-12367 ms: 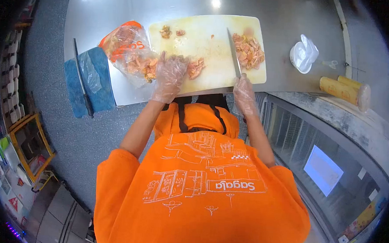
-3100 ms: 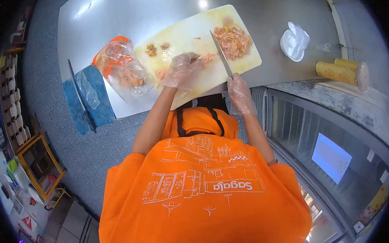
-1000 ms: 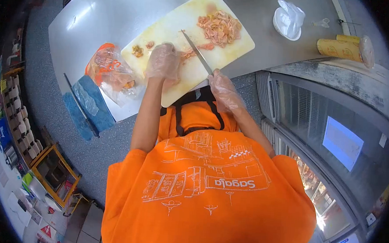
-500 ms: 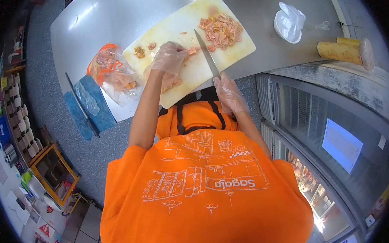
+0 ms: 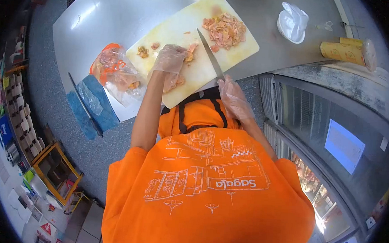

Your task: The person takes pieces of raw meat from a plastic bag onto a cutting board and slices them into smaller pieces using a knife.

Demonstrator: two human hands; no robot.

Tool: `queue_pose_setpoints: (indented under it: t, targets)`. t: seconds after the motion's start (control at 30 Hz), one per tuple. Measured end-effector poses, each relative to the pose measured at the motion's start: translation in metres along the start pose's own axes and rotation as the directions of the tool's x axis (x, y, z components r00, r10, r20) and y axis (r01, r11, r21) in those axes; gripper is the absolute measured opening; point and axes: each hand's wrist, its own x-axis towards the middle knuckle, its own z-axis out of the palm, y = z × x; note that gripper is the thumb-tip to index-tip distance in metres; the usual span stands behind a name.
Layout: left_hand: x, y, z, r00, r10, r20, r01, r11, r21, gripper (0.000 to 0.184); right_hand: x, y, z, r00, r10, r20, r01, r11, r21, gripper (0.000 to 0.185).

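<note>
A clear plastic glove covers my left hand, whose fingers are closed on a strip of raw meat over the white cutting board. My right hand, also gloved, grips the handle of a knife. Its blade slants across the board, between the strip and a pile of cut meat. Small scraps lie left of my left hand. More raw meat rests below that wrist, partly hidden by it. The glove covers the exact finger contact.
A plastic bag with meat inside sits left of the board. Beside it, a sharpening rod lies across a blue cloth. At the right are a white bowl with a plastic bag and yellow wrap rolls.
The meat strip at my left fingers has shifted slightly away from the knife and now points more upward. The knife stays in my right hand, nearly in place. The view has shifted slightly.
</note>
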Motion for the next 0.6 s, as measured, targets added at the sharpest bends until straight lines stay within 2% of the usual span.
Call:
queue_pose_setpoints:
  t: [0.1, 0.13, 0.23, 0.33, 0.43, 0.53, 0.57, 0.6]
  targets:
    - [0.003, -0.011, 0.005, 1.0, -0.023, -0.008, 0.022, 0.996, -0.084, 0.028, 0.002, -0.01, -0.008, 0.98, 0.066, 0.186, -0.07, 0.997, 0.013, 0.036]
    - [0.005, -0.012, 0.007, 0.999, -0.034, -0.001, 0.034, 0.992, -0.122, 0.027, 0.003, -0.008, -0.005, 0.982, 0.069, 0.177, -0.071, 0.997, 0.005, 0.035]
    - [0.001, -0.005, -0.001, 0.995, -0.063, 0.071, 0.064, 0.998, -0.002, 0.027, 0.008, 0.006, 0.009, 0.99, 0.046, 0.136, -0.044, 0.999, -0.018, 0.033]
    - [0.003, -0.006, -0.007, 0.993, -0.023, 0.116, -0.005, 0.973, 0.229, 0.032, 0.017, 0.023, 0.019, 0.995, -0.015, 0.099, 0.019, 0.999, -0.044, 0.032]
    - [-0.014, 0.011, -0.027, 0.986, -0.104, 0.133, 0.093, 0.992, 0.086, 0.036, 0.023, 0.031, 0.022, 0.995, -0.017, 0.103, 0.025, 0.996, -0.085, 0.032]
    - [-0.007, -0.016, -0.017, 0.994, -0.085, 0.072, 0.105, 0.922, -0.372, 0.029, 0.019, 0.026, 0.017, 0.993, -0.049, 0.106, 0.059, 0.994, -0.096, 0.033]
    - [-0.006, -0.023, -0.015, 0.993, -0.114, 0.017, 0.113, 0.932, -0.344, 0.027, 0.016, 0.023, 0.012, 0.992, -0.07, 0.107, 0.081, 0.991, -0.107, 0.034]
    - [-0.018, 0.004, -0.022, 0.989, -0.14, -0.039, 0.121, 0.941, -0.316, 0.027, 0.014, 0.018, 0.006, 0.99, -0.091, 0.106, 0.103, 0.987, -0.119, 0.035]
